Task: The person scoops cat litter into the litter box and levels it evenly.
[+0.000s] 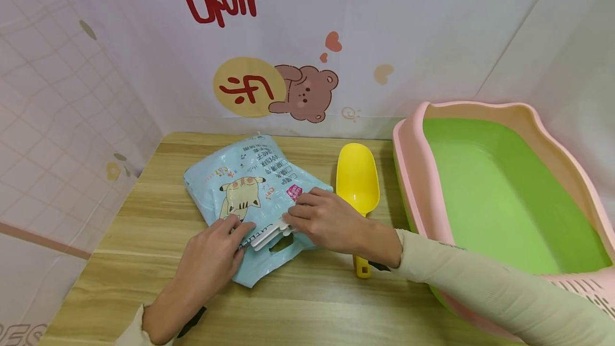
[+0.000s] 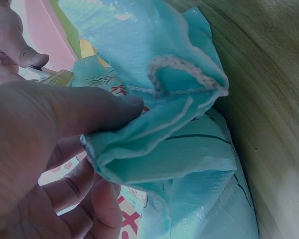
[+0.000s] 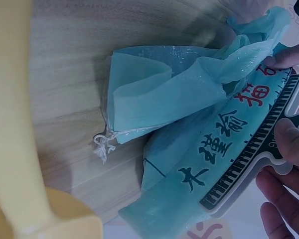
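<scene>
On the wooden table lies a light-blue printed plastic bag (image 1: 276,196) with a cat drawing and a cut-out handle at its near end. My left hand (image 1: 211,252) pinches the bag's folded edge between thumb and fingers, clearest in the left wrist view, where a frayed string runs along the bag (image 2: 189,144). With its thumb and fingers, my right hand (image 1: 331,223) holds a white sealing clip (image 1: 266,236) lying across the bag near the handle. Seen from the right wrist, the clip (image 3: 254,149) bears a black-and-white piano-key pattern. Whether its jaws are fastened cannot be told.
A yellow scoop (image 1: 357,178) lies right of the bag, its handle running under my right forearm. Farther right stands a large litter box with a raised pink rim (image 1: 420,170) and green base. A printed cloth wall (image 1: 408,31) closes off the back.
</scene>
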Demonstrator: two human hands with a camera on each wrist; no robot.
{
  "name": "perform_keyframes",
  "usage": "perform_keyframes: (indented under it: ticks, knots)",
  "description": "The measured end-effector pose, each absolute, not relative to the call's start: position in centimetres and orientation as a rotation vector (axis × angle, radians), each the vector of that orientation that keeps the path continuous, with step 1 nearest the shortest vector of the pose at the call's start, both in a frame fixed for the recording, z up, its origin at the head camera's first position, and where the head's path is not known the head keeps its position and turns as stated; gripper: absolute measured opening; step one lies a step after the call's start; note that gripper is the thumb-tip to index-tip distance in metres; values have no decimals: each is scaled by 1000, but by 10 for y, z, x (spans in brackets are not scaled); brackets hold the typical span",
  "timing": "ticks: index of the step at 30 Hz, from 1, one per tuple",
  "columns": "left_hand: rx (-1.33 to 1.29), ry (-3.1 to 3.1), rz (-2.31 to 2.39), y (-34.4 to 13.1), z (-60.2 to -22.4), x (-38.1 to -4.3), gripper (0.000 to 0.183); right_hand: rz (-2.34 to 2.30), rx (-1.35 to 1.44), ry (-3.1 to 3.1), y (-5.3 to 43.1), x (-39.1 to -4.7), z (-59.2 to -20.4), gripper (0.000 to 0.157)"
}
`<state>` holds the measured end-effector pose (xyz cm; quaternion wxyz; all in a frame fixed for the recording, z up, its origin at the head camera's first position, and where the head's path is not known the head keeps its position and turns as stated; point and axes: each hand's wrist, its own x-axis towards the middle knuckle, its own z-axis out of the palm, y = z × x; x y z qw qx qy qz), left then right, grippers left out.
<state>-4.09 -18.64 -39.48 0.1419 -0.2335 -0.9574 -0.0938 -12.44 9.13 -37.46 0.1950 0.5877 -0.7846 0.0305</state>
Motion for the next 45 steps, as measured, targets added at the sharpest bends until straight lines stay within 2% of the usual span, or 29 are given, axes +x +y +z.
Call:
perform_keyframes:
  ticks: [22,45]
  knots:
    - [-675,-2774,-303,-187,-394,-42,46,363,1562,-2212,121,-122,-372,36]
    - [-662,-2792,-315,-187,-393,-44,45,755,1461,-2565,142,-121,-367,30]
